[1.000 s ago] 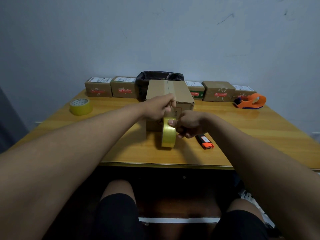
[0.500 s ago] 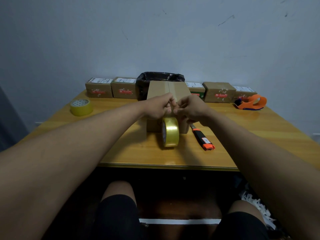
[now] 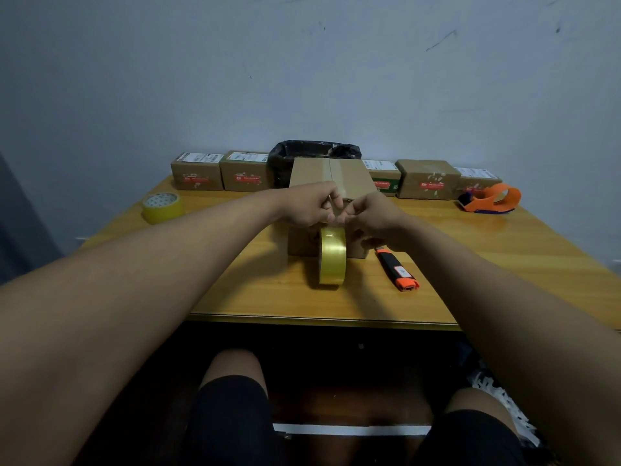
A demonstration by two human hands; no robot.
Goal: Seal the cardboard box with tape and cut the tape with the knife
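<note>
- One head-worn wide-angle view, looking forward and down from a seated person's eye height.
- It faces the wall across a wooden table [image 3: 504, 250]; forearms fill the lower corners, knees the bottom edge.
- Table centre sits close, mid-frame.

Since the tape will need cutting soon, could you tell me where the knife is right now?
The knife lies untouched on the table, right of the upright tape roll, beside the cardboard box and just below the right hand.
</note>
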